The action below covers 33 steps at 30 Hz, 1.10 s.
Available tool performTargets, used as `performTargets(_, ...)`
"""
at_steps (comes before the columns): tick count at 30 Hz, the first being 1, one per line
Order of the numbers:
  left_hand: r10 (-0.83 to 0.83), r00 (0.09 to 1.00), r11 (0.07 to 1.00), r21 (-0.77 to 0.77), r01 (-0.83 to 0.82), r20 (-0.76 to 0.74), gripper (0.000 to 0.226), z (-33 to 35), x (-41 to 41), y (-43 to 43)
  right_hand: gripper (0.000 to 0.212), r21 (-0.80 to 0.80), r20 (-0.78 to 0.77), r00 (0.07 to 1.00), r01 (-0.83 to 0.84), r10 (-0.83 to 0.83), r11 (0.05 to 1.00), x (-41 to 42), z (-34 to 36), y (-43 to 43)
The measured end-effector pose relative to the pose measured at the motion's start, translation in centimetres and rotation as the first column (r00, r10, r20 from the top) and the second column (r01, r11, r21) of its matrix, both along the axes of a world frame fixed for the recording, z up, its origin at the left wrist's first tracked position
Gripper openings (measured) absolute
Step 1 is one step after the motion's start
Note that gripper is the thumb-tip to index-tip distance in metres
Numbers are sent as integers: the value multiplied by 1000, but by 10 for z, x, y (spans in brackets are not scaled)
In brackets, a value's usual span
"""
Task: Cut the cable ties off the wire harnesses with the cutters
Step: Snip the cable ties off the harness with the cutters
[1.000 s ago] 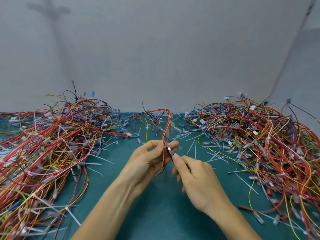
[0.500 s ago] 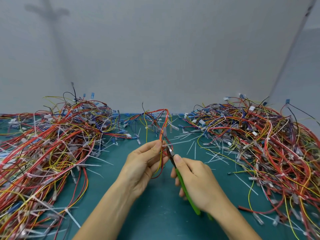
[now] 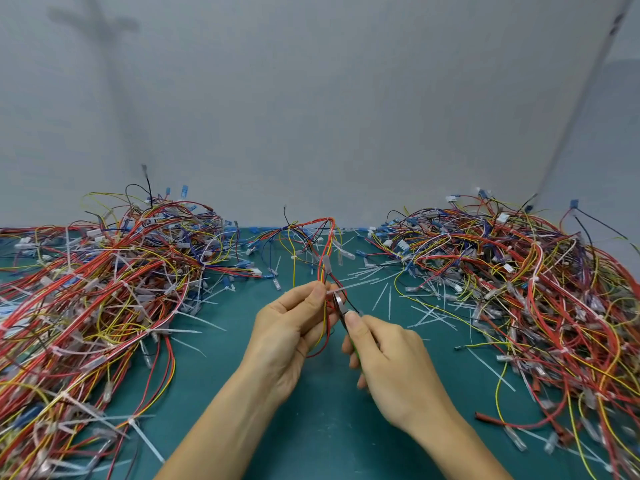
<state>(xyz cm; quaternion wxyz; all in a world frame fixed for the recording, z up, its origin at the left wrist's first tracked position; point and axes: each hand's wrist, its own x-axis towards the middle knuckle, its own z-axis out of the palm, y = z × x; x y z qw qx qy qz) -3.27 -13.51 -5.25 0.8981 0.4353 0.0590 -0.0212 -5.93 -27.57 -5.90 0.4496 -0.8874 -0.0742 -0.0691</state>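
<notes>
Work surface: a dark green mat covers the table and runs back to the wall, where a thin blue strip marks the far edge. Background: a plain grey wall, matt and unmarked, fills the upper half of the view. A faint cross-shaped shadow falls on it at upper left. At right, a dark diagonal seam separates the wall from a lighter grey side panel.

Your cutters: bright polished metal head, green plastic grip. Wire harness you hold: smooth glossy plastic insulation. Cable ties: translucent whitish plastic. Desk: matt green mat. Wall: matt grey.
</notes>
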Motion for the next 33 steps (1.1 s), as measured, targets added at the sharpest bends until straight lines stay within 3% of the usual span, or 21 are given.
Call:
performTargets(4,14,1000,1000,-21,-14,1,26,1,-1,-1,48,0,23,1000,8,-8,1000,-1,0,1)
performTargets(10,3,1000,1000,-12,-3,2,15,-1,-3,-5,47,0,36,999,6,-6,1000,-2,0,2)
performTargets(15,23,1000,999,-32,-23,-10,27,-1,-3,-5,49,7,33,999,6,-6,1000,-2,0,3)
performTargets(33,35,999,999,-7,-35,14,31,-1,-2,-3,54,-61,50,999,22,-19,998,-4,1,2)
